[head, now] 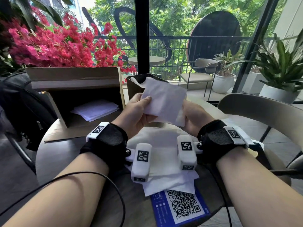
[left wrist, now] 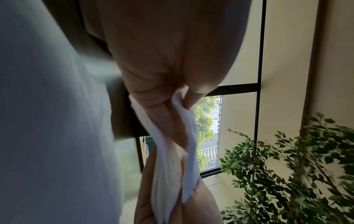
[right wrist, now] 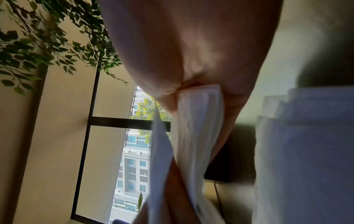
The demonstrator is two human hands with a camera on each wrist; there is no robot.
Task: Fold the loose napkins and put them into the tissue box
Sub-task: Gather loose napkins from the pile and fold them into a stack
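I hold a white napkin (head: 164,100) in the air between both hands, above the table. My left hand (head: 139,108) pinches its left edge, thumb on top. My right hand (head: 191,115) grips its lower right corner from behind. The napkin (left wrist: 172,151) runs between my left fingers in the left wrist view, and the napkin (right wrist: 193,136) hangs from my right fingers in the right wrist view. A pile of loose napkins (head: 164,154) lies on the table under my wrists. The dark tissue box (head: 136,86) stands just behind the held napkin, a white napkin tip showing at its top.
An open cardboard box (head: 77,89) on its side at the left holds a stack of white napkins (head: 96,109). A blue QR-code card (head: 180,207) lies near the table's front edge. A black bag (head: 24,102) sits far left, a beige chair (head: 262,108) to the right.
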